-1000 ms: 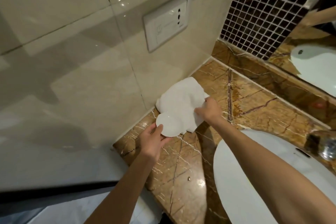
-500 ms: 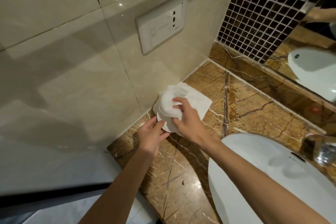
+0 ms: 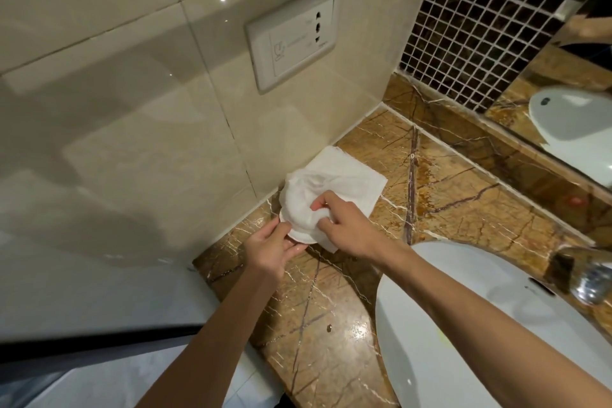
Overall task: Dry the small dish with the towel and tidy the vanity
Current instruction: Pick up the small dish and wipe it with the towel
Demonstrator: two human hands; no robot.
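Note:
A small white dish (image 3: pixel 299 236) rests near the wall on the brown marble vanity top (image 3: pixel 331 325), mostly covered by a white towel (image 3: pixel 334 182). Only the dish's near rim shows. My left hand (image 3: pixel 273 245) grips that rim between thumb and fingers. My right hand (image 3: pixel 344 225) is closed on a bunched part of the towel and presses it onto the dish. The far part of the towel lies flat on the vanity against the wall.
A white basin (image 3: pixel 463 341) sits to the right, with a chrome tap (image 3: pixel 589 278) at its far edge. A wall socket plate (image 3: pixel 293 35) is above the towel. A mirror (image 3: pixel 569 103) and dark mosaic tiles (image 3: pixel 470 16) stand at the back right.
My right hand gathered the towel's near part and brought it over the dish, which was uncovered a second ago. My left hand keeps its hold on the rim.

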